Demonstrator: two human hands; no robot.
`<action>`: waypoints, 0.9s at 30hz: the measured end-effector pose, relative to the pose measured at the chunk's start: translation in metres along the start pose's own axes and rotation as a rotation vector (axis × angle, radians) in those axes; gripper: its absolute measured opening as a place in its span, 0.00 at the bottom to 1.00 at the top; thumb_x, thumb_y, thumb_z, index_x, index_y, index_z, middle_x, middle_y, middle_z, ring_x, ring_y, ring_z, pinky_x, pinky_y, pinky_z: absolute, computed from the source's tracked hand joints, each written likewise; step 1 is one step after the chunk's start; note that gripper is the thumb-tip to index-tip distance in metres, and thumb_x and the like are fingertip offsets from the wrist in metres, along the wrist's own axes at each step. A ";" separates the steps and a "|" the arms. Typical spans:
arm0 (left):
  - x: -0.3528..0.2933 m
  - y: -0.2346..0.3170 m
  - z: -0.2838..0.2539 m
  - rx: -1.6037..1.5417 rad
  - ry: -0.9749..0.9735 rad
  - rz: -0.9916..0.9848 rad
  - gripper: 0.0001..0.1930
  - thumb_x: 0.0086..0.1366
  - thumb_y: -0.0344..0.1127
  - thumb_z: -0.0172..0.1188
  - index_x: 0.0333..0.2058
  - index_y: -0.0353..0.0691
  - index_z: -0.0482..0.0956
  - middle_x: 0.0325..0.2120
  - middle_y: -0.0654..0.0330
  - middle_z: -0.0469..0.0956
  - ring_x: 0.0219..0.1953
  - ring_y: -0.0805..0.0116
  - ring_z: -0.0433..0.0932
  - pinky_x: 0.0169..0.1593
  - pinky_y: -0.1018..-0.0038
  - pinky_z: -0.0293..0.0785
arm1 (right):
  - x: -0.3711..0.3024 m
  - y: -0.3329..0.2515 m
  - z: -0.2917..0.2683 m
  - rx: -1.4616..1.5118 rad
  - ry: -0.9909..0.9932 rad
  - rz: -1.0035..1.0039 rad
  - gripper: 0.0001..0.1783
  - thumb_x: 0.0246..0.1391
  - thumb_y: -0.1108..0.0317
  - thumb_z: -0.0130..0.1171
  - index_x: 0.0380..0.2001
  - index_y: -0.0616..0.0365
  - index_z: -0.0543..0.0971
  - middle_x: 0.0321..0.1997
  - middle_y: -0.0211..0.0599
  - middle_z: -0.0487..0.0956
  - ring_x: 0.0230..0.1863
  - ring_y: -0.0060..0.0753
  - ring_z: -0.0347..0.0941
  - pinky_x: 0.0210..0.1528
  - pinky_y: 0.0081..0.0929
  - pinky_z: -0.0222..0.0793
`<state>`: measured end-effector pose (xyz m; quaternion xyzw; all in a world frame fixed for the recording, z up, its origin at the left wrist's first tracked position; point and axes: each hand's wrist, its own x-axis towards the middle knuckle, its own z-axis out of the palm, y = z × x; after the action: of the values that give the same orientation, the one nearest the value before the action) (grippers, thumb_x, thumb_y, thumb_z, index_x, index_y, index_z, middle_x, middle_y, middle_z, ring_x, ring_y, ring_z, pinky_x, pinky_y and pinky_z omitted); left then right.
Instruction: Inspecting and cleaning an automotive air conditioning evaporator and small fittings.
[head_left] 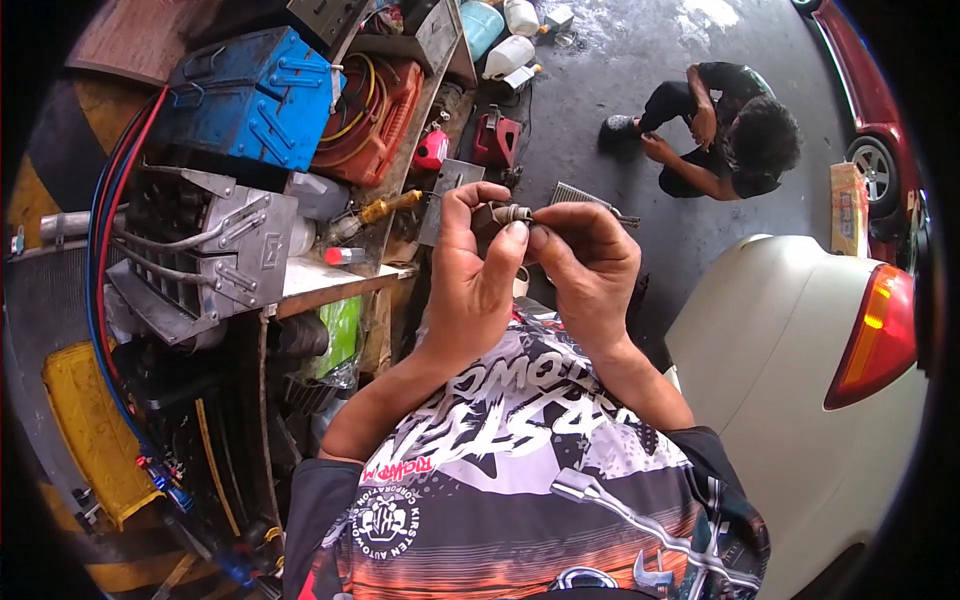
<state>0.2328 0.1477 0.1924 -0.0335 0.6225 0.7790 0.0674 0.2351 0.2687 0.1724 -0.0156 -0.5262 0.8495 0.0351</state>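
Observation:
Both my hands are raised in front of my chest, with their fingertips meeting around a small metal pipe fitting (512, 214). The fitting is short, rounded and silvery, with a ridged collar. My left hand (470, 270) is closed on it, thumb below and curled index finger above. From the other side, my right hand (590, 270) pinches the fitting's dark end between thumb and index finger. The fingertips partly cover that end, so its exact shape is hidden. Just beyond my right fingers lies a finned metal panel (575, 194) on a lower level.
On the left, a bench carries a blue toolbox (250, 100), a grey metal toolbox (240, 240) and an orange case (385, 120). A person (720, 130) crouches on the floor ahead right. A pale car (780, 320) stands close on my right, a red car (850, 60) beyond.

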 end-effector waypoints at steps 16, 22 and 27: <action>0.006 -0.019 0.015 -0.137 0.042 -0.010 0.09 0.64 0.34 0.44 0.42 0.42 0.65 0.24 0.72 0.63 0.19 0.88 0.58 0.20 0.86 0.53 | -0.001 0.010 -0.005 -0.303 0.037 -0.190 0.07 0.52 0.79 0.59 0.36 0.66 0.79 0.28 0.35 0.82 0.29 0.16 0.77 0.32 0.16 0.73; 0.008 -0.026 0.027 -0.123 0.047 0.088 0.09 0.61 0.35 0.44 0.39 0.41 0.67 0.24 0.72 0.63 0.20 0.88 0.58 0.21 0.87 0.54 | 0.000 0.004 -0.020 -0.330 0.028 -0.278 0.06 0.50 0.79 0.60 0.34 0.66 0.80 0.27 0.35 0.82 0.28 0.16 0.76 0.30 0.16 0.73; 0.012 -0.024 0.042 -0.048 0.040 0.030 0.13 0.58 0.40 0.44 0.39 0.42 0.68 0.23 0.68 0.64 0.20 0.84 0.61 0.21 0.85 0.56 | 0.003 -0.004 -0.034 -0.398 0.045 -0.270 0.06 0.49 0.77 0.60 0.33 0.65 0.80 0.25 0.36 0.82 0.25 0.15 0.76 0.28 0.17 0.71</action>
<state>0.2254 0.1941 0.1770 -0.0412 0.6053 0.7938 0.0424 0.2343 0.3009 0.1610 0.0295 -0.6798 0.7160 0.1563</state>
